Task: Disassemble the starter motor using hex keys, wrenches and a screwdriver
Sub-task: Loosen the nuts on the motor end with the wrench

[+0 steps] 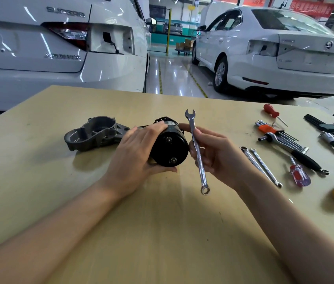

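- The right hand [215, 152] pinches a combination wrench [197, 152] by its shank, fingers curled round it, open end up and ring end hanging low; the tool is clear of the motor, touching no fastener.
- The left hand [135, 152] wraps the black motor body [168, 146], thumb under and fingers over, steadying it on its side on the worktop [162, 232] with the end cap facing the camera.
- Two nuts [172, 160] sit on that end cap, so the through-bolts look undone yet to be; that seems the step in hand.
- Just behind, the grey cast nose housing [92, 134] lies apart from the motor: the front end is already off.
- Far right, spare wrenches [260, 166], hex keys [281, 134] and screwdrivers [299, 175] wait.
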The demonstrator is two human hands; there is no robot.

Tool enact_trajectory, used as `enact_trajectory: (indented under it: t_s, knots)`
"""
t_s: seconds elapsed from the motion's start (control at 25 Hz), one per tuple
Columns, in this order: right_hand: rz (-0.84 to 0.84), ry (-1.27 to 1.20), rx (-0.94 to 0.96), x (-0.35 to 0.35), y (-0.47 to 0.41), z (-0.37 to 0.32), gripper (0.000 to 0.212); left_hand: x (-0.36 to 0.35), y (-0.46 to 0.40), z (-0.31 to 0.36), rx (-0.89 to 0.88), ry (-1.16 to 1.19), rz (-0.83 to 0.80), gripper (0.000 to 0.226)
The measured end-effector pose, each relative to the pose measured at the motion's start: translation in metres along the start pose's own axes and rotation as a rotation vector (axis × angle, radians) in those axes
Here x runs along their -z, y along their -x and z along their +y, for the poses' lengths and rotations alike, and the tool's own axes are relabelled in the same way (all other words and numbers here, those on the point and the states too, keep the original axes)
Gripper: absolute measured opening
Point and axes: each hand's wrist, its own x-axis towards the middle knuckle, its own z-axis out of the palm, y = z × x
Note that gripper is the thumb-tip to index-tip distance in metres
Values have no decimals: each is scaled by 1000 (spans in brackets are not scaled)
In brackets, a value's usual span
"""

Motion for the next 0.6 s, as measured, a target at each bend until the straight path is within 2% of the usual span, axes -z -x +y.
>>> enact_trajectory:
  t_s: [0.12, 0.2, 0.36, 0.44, 0.6]
  knots:
    - [69, -73, 132, -1, -1, -2, 36, 0, 0, -1, 2, 3, -7, 87]
    - [70, -176, 181, -1, 0, -8, 27, 0, 0, -1, 3, 1, -10, 87]
    - [-70, -420, 135, -1, 6, -19, 31, 0, 0, -2, -1, 11, -7, 89]
    - [-43, -337, 219, -6, 7, -19, 22, 0, 0, -3, -18, 17, 6, 89]
    - [66, -68, 388, -16, 9, -17, 22, -1, 0, -5, -17, 55, 48, 86]
